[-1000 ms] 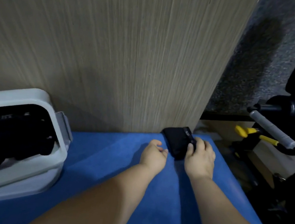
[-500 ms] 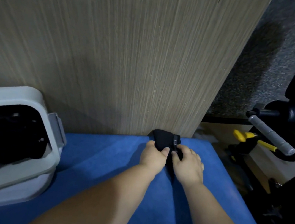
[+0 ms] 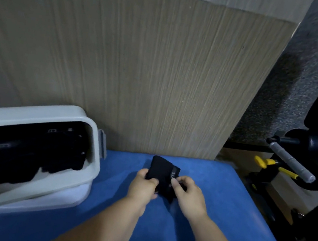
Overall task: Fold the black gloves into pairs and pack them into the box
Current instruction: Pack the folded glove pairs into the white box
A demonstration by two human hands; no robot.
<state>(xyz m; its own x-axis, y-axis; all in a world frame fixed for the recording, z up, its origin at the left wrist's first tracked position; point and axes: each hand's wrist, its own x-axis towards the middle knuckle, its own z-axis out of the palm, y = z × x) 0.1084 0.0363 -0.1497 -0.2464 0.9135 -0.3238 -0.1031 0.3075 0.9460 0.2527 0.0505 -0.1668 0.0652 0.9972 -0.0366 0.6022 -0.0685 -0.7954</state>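
Two bare forearms reach in from the bottom edge over a flat blue padded table top. The left hand has its fingers curled around the left side of a folded bundle of black fabric gloves, with the thumb on top. The right hand pinches the bundle's right edge between thumb and forefinger, just below a narrow cuff band with pale lettering too blurred to read. The bundle sits between the two hands, over the far middle of the blue surface. Whether its underside touches the surface cannot be told.

To the left, on the same surface and well apart from the hands, stands a pale grey plastic box with rounded corners, open at the top. A heap of more black gloves lies inside.

Behind the table rises a tall light wood-grain panel. Right of it is a grey speckled wall. A black metal frame with yellow levers stands there, bearing a grey ribbed handle.
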